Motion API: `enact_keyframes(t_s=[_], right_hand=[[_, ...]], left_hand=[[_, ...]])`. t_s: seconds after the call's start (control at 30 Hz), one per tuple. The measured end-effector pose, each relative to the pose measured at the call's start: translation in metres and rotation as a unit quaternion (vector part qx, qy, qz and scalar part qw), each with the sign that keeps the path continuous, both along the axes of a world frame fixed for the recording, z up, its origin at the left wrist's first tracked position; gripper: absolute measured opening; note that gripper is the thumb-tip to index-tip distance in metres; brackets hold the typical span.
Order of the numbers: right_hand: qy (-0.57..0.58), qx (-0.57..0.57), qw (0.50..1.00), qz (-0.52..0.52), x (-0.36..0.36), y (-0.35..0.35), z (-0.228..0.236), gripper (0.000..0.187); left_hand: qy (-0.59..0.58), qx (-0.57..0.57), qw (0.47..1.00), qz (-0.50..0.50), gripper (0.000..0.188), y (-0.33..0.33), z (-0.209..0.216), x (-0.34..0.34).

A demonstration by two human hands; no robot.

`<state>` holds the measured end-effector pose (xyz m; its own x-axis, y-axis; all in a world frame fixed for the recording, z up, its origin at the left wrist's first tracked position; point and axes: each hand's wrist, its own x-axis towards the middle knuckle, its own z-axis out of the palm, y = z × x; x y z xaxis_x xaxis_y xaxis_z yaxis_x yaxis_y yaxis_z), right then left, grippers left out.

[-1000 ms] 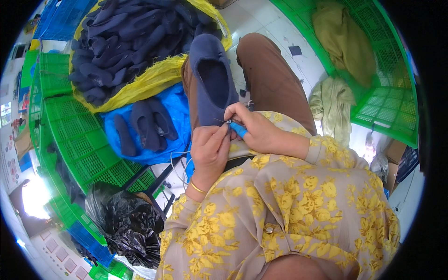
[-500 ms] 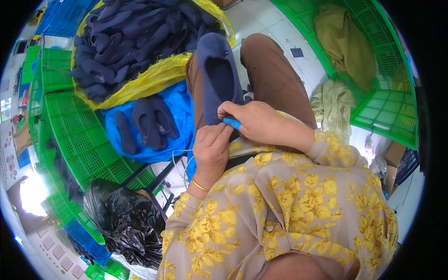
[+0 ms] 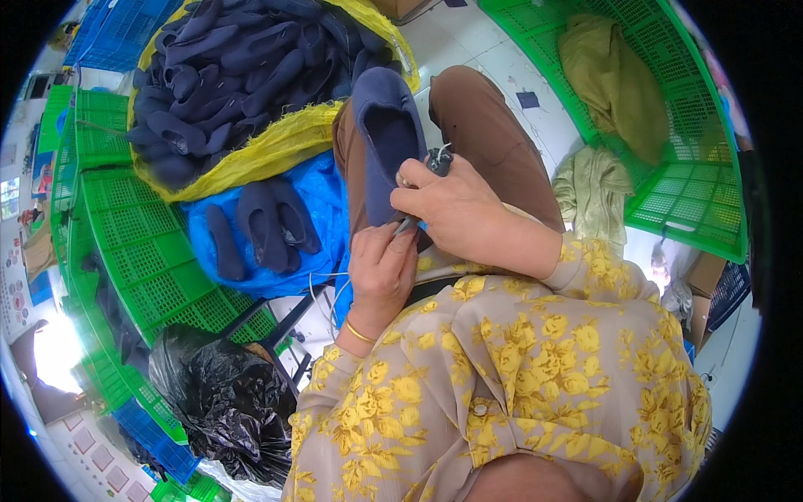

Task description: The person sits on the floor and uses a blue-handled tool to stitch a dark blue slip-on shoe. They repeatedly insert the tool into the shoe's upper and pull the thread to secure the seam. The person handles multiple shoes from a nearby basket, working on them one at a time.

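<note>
A navy fabric slip-on shoe (image 3: pixel 386 125) lies along my left thigh, toe pointing away and opening upward. My left hand (image 3: pixel 381 263) pinches its heel end, fingers closed on the edge. Over the shoe's right side, my right hand (image 3: pixel 456 209) is closed around what look like thread snips (image 3: pixel 438 161), with a dark wrapped grip and a bit of white string on it. A grey metal tip (image 3: pixel 406 225) shows below that hand, right by my left thumb and the heel. My fingers hide most of the tool and the heel edge.
A yellow sack (image 3: pixel 293 125) heaped with navy shoes stands at the far left. Several more shoes (image 3: pixel 261 226) rest on blue plastic (image 3: pixel 335 188) beside my left leg. Green crates (image 3: pixel 134 243) flank both sides. A black plastic bag (image 3: pixel 213 402) sits at the near left.
My right hand has turned and shifted slightly, bringing the dark grip and the metal tip into sight. The blue band on its finger is now mostly hidden. My left hand keeps its pinch on the heel.
</note>
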<state>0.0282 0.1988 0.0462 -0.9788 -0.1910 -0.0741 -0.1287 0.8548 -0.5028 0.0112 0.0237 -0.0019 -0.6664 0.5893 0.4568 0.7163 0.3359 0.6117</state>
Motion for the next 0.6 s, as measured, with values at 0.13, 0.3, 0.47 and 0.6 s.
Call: enact_keyframes(t_s=[0.13,0.3,0.47,0.6], right_hand=[[0.167,-0.148,0.974,-0.042,-0.008,-0.01,-0.019,0.021],[0.079,-0.478,0.866,-0.126,-0.032,-0.012,0.002,0.021],[-0.109,-0.64,0.742,-0.168,-0.011,0.013,0.011,0.007],[-0.088,-0.671,0.72,-0.153,-0.005,0.014,0.009,0.008]], left_hand=[[-0.009,-0.003,1.0,-0.026,0.024,0.002,-0.002,-0.001],[-0.079,0.0,0.997,-0.013,0.022,0.002,-0.002,0.001],[-0.197,-0.006,0.98,0.003,0.011,-0.003,0.022,-0.019],[-0.093,-0.086,0.986,-0.104,0.02,0.023,0.048,-0.056]])
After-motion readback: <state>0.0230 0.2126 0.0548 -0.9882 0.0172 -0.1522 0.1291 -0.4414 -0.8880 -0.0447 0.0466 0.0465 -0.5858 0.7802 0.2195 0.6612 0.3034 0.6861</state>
